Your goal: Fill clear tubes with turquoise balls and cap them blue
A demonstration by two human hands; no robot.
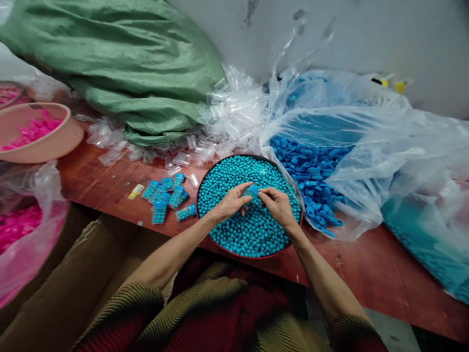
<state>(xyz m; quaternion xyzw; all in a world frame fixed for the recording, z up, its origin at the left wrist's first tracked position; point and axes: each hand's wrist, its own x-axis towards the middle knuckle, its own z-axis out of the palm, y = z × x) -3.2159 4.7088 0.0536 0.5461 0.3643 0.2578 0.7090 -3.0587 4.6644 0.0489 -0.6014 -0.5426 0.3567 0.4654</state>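
Over a round red basin [205, 234] full of small turquoise beads [249, 239], my two hands meet around a small clear plastic box with a blue cap [252, 191]. My left hand [234, 201] grips the box between thumb and fingers. From the other side, my right hand [277, 205] pinches it at the cap. The fingers partly cover the box, so I cannot tell whether the cap is fully seated. Left of the basin lie several bead-filled boxes with blue caps [159, 213], and an uncapped clear box [193, 181] is near the rim.
Loose clear boxes [238, 112] heap behind the basin beside a green sack [146, 63]. A plastic bag [370, 161] of blue caps [311, 161] spills at the right. A pink tub [44, 144] stands left on the red table [102, 183]. A yellow piece [136, 191] lies near the front edge.
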